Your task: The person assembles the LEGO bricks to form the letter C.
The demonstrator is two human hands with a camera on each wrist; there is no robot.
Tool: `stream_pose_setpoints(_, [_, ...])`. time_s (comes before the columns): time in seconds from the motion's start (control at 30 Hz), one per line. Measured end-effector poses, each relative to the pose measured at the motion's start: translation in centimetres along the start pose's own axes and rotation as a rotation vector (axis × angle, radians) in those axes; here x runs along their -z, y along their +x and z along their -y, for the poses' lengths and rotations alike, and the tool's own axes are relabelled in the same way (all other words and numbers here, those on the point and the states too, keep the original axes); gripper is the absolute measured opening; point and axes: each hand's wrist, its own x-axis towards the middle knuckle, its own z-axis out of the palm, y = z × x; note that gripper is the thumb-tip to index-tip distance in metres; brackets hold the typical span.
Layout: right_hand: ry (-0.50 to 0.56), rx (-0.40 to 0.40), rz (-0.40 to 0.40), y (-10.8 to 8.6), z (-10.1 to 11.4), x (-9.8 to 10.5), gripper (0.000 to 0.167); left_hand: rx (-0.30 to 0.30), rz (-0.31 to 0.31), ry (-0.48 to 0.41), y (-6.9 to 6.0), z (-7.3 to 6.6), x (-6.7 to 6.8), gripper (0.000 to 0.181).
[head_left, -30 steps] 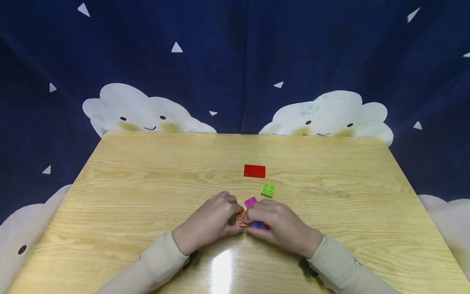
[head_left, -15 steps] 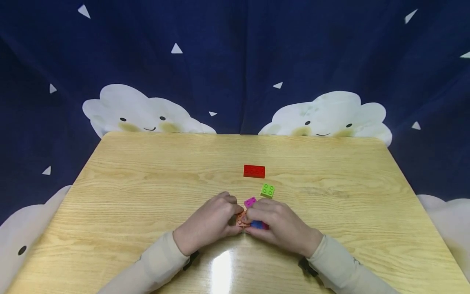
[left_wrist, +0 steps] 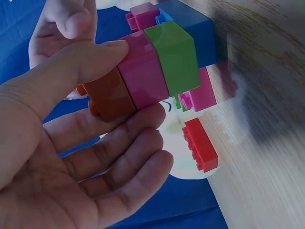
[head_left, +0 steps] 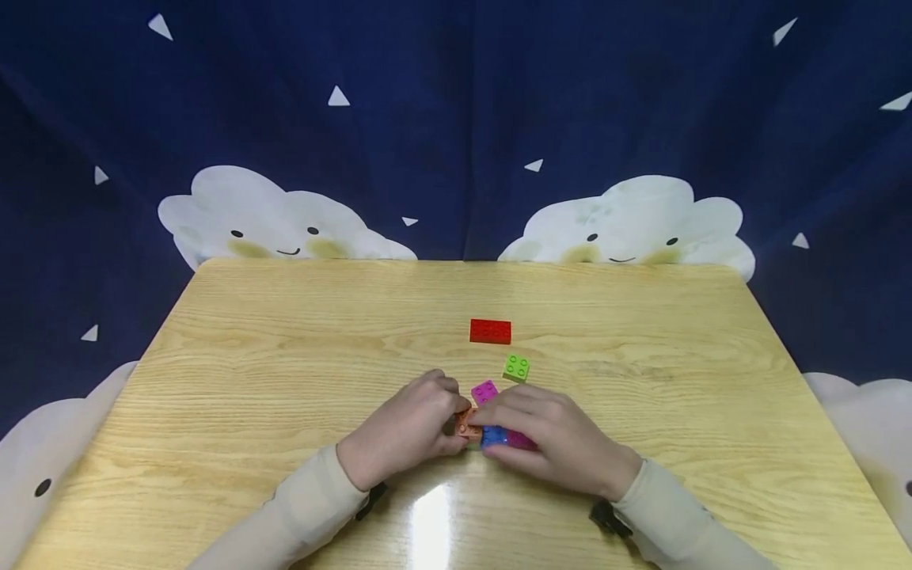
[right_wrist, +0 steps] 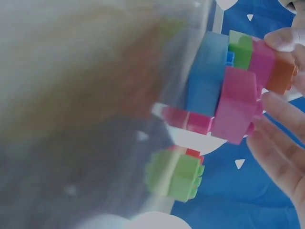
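The left hand [head_left: 406, 431] pinches a stack of orange [left_wrist: 110, 93], pink [left_wrist: 143, 69] and green [left_wrist: 174, 57] bricks between thumb and fingers. Orange is uppermost, and the green one meets a larger blue brick [right_wrist: 206, 71]. Another pink brick [right_wrist: 236, 102] sits on the blue one beside the stack. Over the blue and pink bricks is the right hand [head_left: 563, 435], its fingers loosely extended. In the right wrist view its fingertips lie beside the pink brick's studs; whether they touch is unclear.
Behind the hands on the wooden table [head_left: 285, 340] lie a small magenta brick [head_left: 484, 391], a lime green brick [head_left: 516, 367] and a long red brick [head_left: 490, 331]. A dark blue curtain [head_left: 427, 127] with clouds hangs past the table's far edge.
The right hand has shifted slightly right and loosened off the orange brick, showing more of the blue and pink bricks. The left hand has barely moved.
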Motion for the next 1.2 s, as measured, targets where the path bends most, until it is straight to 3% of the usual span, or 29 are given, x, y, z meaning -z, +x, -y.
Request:
stream_pose_setpoints(0.17, [-0.068, -0.138, 0.005, -1.2, -0.2, 0.9, 0.036, 0.002, 0.0, 0.017, 0.1, 0.0, 0.0, 0.023])
stream_pose_setpoints(0.27, [-0.152, -0.242, 0.066, -1.4, -0.3, 1.3, 0.043, -0.005, -0.004, 0.028, 0.1, 0.0, 0.0, 0.025])
stream_pose_setpoints(0.37, [-0.226, -0.294, 0.145, -1.3, -0.2, 1.4, 0.048, 0.0, -0.002, 0.03, 0.1, 0.0, 0.1, 0.025])
stream_pose_setpoints(0.57, [-0.291, -0.295, 0.248, -1.2, -0.1, 1.1, 0.044, 0.013, 0.004, 0.03, 0.2, -0.1, 0.2, 0.022])
stream_pose_setpoints(1.2, [-0.245, -0.304, 0.283, -0.5, 0.2, 0.1, 0.028, 0.004, -0.009, 0.029, 0.0, 0.0, -0.2, 0.022])
